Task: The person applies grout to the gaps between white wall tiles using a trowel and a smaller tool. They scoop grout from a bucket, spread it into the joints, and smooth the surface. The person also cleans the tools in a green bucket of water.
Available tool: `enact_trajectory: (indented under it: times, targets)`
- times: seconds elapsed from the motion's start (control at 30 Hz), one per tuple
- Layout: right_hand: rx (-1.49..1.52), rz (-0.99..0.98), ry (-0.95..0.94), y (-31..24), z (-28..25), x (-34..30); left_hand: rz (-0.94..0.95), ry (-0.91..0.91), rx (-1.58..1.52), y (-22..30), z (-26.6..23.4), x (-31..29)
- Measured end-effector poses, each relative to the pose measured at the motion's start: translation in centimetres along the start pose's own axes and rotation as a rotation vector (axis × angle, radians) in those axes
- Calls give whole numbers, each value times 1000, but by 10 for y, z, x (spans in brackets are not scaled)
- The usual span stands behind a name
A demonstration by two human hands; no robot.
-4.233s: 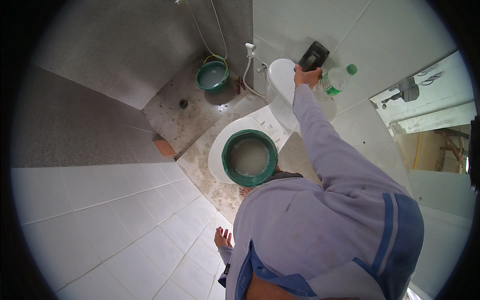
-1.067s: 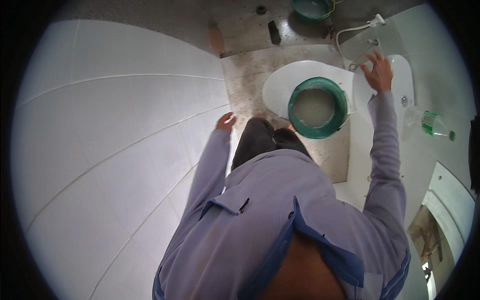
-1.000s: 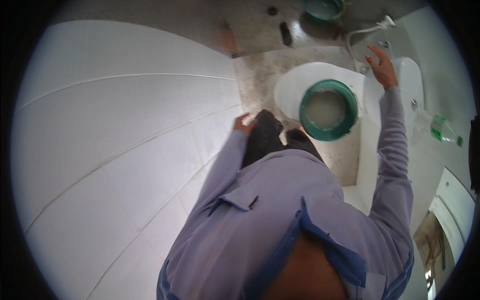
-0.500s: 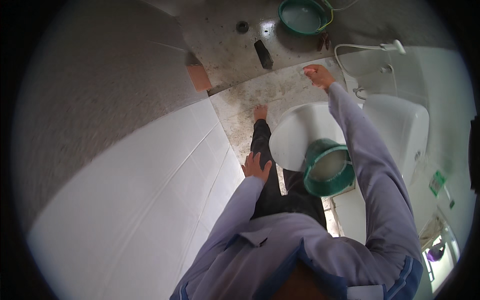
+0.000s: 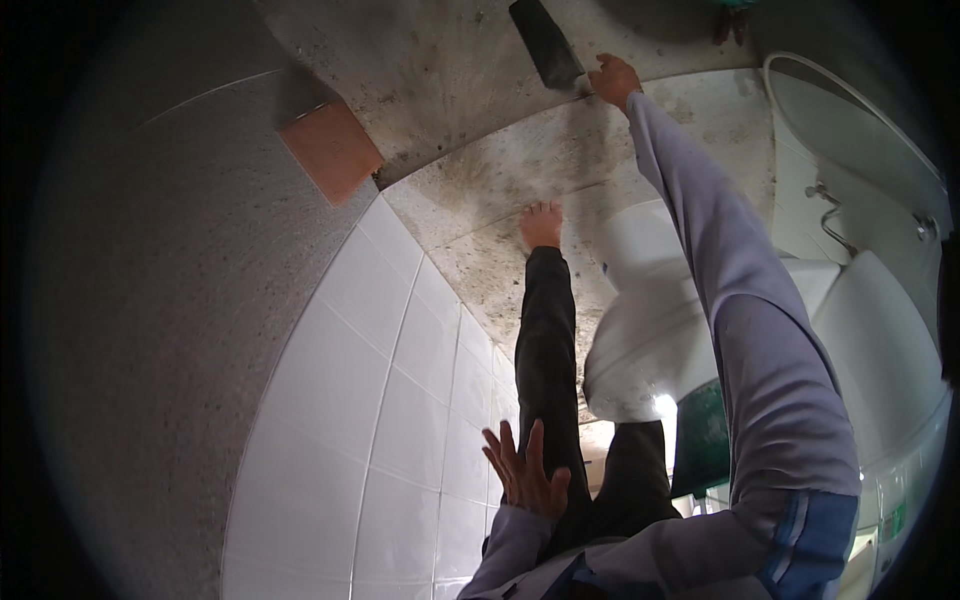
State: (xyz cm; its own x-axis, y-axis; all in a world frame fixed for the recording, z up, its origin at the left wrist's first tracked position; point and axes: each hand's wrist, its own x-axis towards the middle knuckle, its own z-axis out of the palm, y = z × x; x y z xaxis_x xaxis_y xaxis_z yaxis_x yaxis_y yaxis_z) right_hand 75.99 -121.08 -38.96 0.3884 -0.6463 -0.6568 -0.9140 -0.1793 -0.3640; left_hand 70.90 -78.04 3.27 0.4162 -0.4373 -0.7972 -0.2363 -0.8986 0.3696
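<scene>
My right hand (image 5: 615, 82) reaches far forward over the dirty floor, beyond the white toilet (image 5: 650, 340). Its fingers are curled closed; what they hold, if anything, is too small to make out. Just left of the fingertips lies a dark, flat, oblong block (image 5: 547, 43). My left hand (image 5: 525, 475) is low in the view with fingers spread, beside my dark trouser leg, holding nothing. Partly hidden by my right sleeve, a green bucket (image 5: 702, 440) stands by the toilet.
A white tiled wall (image 5: 390, 430) runs close on my left. A reddish-brown tile (image 5: 332, 152) lies at its far corner. My bare foot (image 5: 541, 224) rests on the stained floor. To the right are a white hose (image 5: 800, 62) and a metal tap (image 5: 830, 215).
My view has tipped and shifted forward, and the floor looks nearer. My right hand has come close to the dark block. My left hand's fingers have lifted and spread.
</scene>
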Motion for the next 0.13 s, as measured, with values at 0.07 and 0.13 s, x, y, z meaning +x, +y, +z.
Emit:
enact_trajectory:
  times: [0.07, 0.13]
  targets:
    - [109, 15, 83, -5, 26, 17, -29, 15, 5, 0, 3, -1]
    - [-4, -7, 89, 3, 55, 43, -47, -14, 79, -5, 10, -1]
